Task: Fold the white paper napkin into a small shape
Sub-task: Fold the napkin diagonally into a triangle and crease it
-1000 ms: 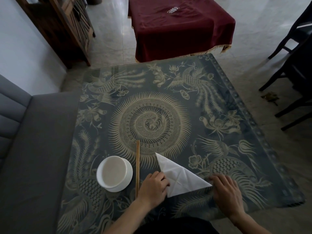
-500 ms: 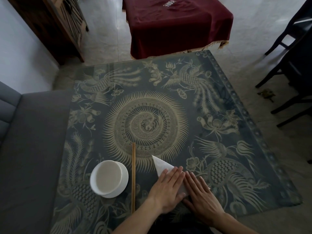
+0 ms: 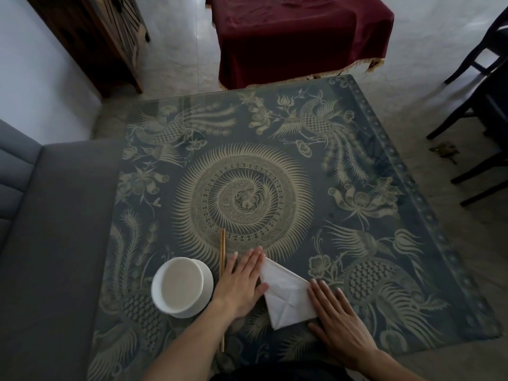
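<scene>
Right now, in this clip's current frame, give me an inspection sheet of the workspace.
Surface: patterned table, glass-topped by its sheen.
Job's things: napkin, folded, flat on the table.
Clutter: white bowl on a saucer; chopsticks beside it.
Grips: left hand flat on the napkin's left edge; right hand flat at its right corner.
Cables: nothing seen.
Surroundings: grey sofa, red-draped table, dark chairs, wooden cabinet.

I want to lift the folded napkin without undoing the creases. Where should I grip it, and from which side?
Probably pinch the napkin at its near bottom corner, coming from the near table edge. That corner lies bare between the left hand and right hand, and the folded layers seem to meet there, so one pinch should hold them together.
</scene>
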A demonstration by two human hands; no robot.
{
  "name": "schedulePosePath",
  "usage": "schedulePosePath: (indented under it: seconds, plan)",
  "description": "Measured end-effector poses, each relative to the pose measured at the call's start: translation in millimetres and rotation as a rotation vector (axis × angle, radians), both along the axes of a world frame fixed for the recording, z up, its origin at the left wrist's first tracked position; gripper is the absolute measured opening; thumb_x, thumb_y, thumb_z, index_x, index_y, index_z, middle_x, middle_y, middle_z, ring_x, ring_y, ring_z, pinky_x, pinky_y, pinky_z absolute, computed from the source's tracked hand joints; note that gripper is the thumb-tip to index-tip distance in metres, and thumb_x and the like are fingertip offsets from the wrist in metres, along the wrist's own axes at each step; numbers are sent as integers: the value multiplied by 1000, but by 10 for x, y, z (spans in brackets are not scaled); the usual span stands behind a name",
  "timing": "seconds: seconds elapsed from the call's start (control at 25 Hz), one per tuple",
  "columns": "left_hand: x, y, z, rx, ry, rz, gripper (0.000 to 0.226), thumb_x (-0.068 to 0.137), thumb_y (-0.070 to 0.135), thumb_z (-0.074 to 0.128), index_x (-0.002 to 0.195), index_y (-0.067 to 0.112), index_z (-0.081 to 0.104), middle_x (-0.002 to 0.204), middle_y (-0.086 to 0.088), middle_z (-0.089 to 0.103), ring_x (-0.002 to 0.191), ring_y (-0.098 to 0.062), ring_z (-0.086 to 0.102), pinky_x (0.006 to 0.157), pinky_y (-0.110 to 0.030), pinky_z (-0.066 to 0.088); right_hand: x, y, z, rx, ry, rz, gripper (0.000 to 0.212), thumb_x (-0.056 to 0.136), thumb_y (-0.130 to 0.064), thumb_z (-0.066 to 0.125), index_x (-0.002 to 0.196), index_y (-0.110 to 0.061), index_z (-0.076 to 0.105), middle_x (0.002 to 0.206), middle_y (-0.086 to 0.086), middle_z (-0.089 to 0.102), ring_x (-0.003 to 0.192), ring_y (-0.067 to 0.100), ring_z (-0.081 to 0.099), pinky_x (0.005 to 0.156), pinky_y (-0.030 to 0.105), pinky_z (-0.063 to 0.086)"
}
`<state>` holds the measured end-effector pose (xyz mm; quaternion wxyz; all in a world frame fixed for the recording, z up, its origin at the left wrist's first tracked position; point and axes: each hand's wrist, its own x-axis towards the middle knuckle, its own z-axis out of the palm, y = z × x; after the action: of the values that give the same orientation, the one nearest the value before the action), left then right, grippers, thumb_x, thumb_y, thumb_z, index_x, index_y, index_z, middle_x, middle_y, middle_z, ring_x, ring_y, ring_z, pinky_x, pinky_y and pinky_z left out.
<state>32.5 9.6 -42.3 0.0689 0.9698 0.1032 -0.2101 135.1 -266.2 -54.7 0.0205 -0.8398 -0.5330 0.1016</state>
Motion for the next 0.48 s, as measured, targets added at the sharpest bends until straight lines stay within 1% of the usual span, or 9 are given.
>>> schedulePosePath:
  seconds: [0.12,0.2,0.32,0.4,0.48]
  plan:
    - [11,64,-11,33,10,19,69,101,56,9,148,15,-22,157,0,-29,143,-17,-27,117,-48,-16,79,-163,54,-46,-18,-25,68,99,-52,32,150,-8,32,159,9,28,147,21,17,113,46,18]
    - [4,62,-26,42,22,24,70,101,56,8,147,15,-23,156,-1,-30,143,-18,-28,116,-49,-16,115,-288,72,-67,-28,-46,66,101,-52,26,150,-8,33,159,8,29,147,22,17,112,48,18]
    - [14,39,3,36,4,43,70,101,56,9,147,14,-24,156,-1,-32,142,-19,-30,116,-51,-16,127,-442,74,-75,-26,-126,67,102,-52,17,152,-8,27,162,7,22,147,24,17,112,53,20]
    - [11,-33,39,17,-60,22,71,100,56,8,148,14,-25,155,-2,-34,141,-19,-32,115,-51,-16,130,-426,83,-71,-23,-159,69,102,-53,20,152,-6,25,162,10,21,148,25,17,112,53,18]
    - [-21,-216,62,-55,-104,-63,72,99,57,6,148,15,-25,155,-1,-36,141,-17,-33,116,-49,-18,112,-260,94,-58,-18,-128,72,100,-55,27,152,-5,26,160,12,23,148,25,15,113,52,17]
